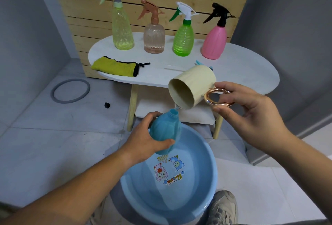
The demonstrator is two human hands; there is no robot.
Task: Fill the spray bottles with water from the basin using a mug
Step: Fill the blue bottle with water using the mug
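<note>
The R thumb [226, 86] and the curled R fingers [222, 113] are pinching the shiny rose-gold ring handle [218, 98] of a cream cylindrical mug [192, 84], so the right hand [251, 111] is gripping the mug only by this ring. The mug is tilting w/ its mouth down and to the left, and a thin stream of water [177, 107] is running from its lip into the open neck of a light blue plastic bottle w/o cap [166, 129]. The L thumb [167, 143] and the L fingers [152, 115] are wrapping round the belly of this bottle; the left hand [143, 140] is holding it a bit tilted, above the far rim of a light blue round plastic basin [203, 179], which is standing on the tiled floor and has cartoon stickers on its bottom. Behind, on a white oval table [242, 66], four capped spray bottles are standing in a row, apart from each other: a tall yellow-green one [122, 32], a clear peach ribbed one [154, 37], a bright green one [183, 41] and a pink one w/ black trigger [213, 43]. A folded yellow-green cloth w/ black edge [115, 67] is lying on the table's left part. A grey ring [70, 91] is lying on the floor at left, and a beige shoe [224, 206] is showing beside the basin.
</note>
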